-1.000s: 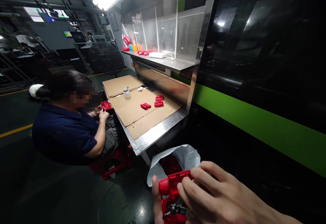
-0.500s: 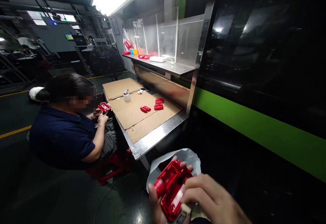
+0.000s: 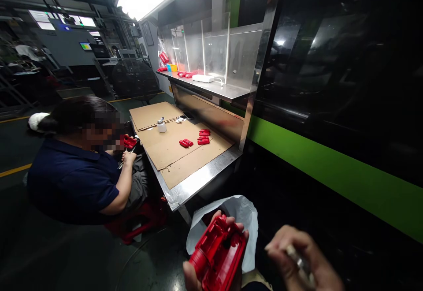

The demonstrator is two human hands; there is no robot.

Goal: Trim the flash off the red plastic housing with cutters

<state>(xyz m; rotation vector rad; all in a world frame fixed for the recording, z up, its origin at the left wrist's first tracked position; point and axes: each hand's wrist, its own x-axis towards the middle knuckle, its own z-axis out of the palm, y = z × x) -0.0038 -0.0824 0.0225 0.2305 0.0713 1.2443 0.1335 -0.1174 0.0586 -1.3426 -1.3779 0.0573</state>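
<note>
My left hand is wrapped round a red plastic housing. Its hollow inside faces up, and a ribbed round end sits by my thumb. To the right, apart from the housing, my right hand is closed round a small metal tool with a pale part. Blur and my fingers hide what kind of tool it is. Under the housing stands an open white plastic bag.
A co-worker sits at left with another red part. The cardboard-covered bench holds several red pieces and a dispenser bottle. Above it, a metal shelf carries more red parts and a white box.
My right hand has drawn away from the housing to the right, taking the metal tool along. The housing, still in my left hand, has shifted slightly down and left.
</note>
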